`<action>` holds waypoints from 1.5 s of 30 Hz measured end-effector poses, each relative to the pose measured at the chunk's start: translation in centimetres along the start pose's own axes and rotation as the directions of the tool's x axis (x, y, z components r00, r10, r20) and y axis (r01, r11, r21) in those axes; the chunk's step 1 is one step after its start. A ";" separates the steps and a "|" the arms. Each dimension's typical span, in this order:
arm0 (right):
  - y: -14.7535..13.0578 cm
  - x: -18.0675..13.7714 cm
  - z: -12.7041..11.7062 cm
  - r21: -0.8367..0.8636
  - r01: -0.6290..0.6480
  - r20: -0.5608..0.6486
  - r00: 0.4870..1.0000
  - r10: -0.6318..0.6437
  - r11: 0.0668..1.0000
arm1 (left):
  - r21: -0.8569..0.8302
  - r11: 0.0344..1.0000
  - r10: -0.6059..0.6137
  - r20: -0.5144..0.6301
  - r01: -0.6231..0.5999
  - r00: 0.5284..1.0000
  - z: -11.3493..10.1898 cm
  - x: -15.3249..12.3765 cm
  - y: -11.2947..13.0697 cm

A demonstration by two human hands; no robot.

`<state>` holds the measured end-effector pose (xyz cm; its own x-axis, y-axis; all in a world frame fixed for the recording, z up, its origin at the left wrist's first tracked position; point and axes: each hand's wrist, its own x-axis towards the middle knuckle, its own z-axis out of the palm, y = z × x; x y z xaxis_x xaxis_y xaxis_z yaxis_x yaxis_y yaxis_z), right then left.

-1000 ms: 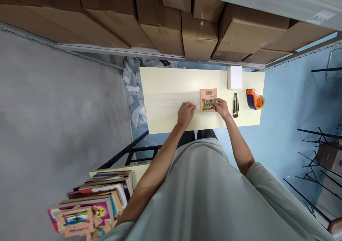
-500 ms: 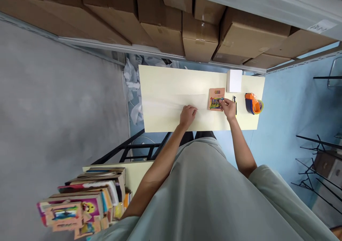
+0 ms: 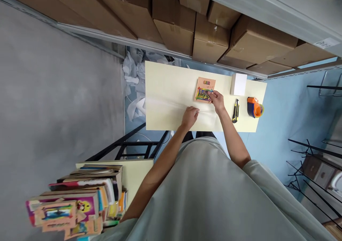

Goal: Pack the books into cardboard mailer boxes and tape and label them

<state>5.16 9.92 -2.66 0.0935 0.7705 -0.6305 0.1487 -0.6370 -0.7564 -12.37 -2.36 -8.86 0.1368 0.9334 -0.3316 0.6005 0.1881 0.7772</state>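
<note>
A small booklet (image 3: 202, 83) with a salmon-pink cover and a framed, colourful picture is pinched at its lower right edge by my right hand (image 3: 217, 101). It is over the middle of the pale yellow table (image 3: 168, 80). My left hand (image 3: 190, 117) is closed in a pinch just below and left of the booklet. A thin, pale or see-through edge shows at its fingertips, and a faint sheet-like sheen (image 3: 207, 113) spreads on the tabletop beside it; I cannot make out exactly what it is.
A black and yellow utility knife (image 3: 235, 111), a white stack or box (image 3: 238, 84) and an orange tape dispenser (image 3: 253, 107) are at the table's right. Cardboard boxes (image 3: 211, 39) fill the shelf ahead. Piled books (image 3: 88, 194) stand at lower left; crumpled plastic (image 3: 133, 73) lies beyond the table.
My right hand has moved the booklet left and away from me, off the knife's side. My left hand keeps its pinch in nearly the same place. The camera view has shifted slightly.
</note>
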 end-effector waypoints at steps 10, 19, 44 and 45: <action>2.2 -1.0 0.2 0.036 -0.001 0.045 0.999 -0.001 0.999 | 0.037 0.999 0.001 0.015 -0.002 1.000 0.2 -0.7 0.6; -1.2 7.0 20.2 0.037 0.030 0.296 0.954 -0.039 0.999 | -0.016 0.999 0.035 0.096 -0.034 0.995 -0.9 -4.5 0.8; 3.8 -6.5 8.2 -0.905 0.297 0.258 0.952 -0.162 0.304 | -0.050 0.997 0.052 -0.075 -0.056 0.996 -8.8 -5.0 -3.3; 3.4 -6.6 8.3 -0.876 0.338 0.296 0.940 -0.169 0.344 | -0.061 0.996 0.054 -0.094 -0.059 0.994 -9.2 -5.4 -3.0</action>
<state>-3.14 2.45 -2.54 -0.2288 0.8254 -0.5161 0.9451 0.0614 -0.3208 -22.13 -5.13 -4.49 0.0945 0.9667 -0.2380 0.5422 0.1505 0.8266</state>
